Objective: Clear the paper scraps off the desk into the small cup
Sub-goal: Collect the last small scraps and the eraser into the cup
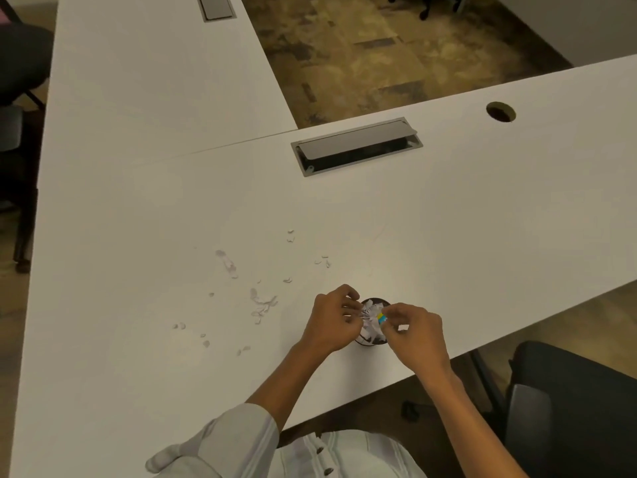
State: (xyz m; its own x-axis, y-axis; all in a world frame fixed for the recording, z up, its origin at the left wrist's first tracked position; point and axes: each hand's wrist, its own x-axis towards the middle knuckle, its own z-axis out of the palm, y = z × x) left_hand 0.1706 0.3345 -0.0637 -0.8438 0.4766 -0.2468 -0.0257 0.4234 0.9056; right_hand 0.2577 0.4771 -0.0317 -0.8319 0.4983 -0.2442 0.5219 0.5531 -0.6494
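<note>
A small dark cup [374, 301] stands near the desk's front edge, stuffed with white paper scraps [370, 313]. My left hand [332, 320] and my right hand [415, 327] meet over its mouth, fingers pinched on the scraps at the top; a yellow and blue bit [381, 318] shows at my right fingertips. Several small white scraps lie loose on the white desk [138, 201] to the left of the cup: a cluster [262, 305], a streak [228, 263], and bits [324, 261] farther back.
A grey cable hatch [356, 146] with its lid raised is set in the desk behind the cup, and a round grommet hole [500, 112] lies at the far right. A dark chair [568, 401] stands at the lower right, another chair [17, 63] at the far left.
</note>
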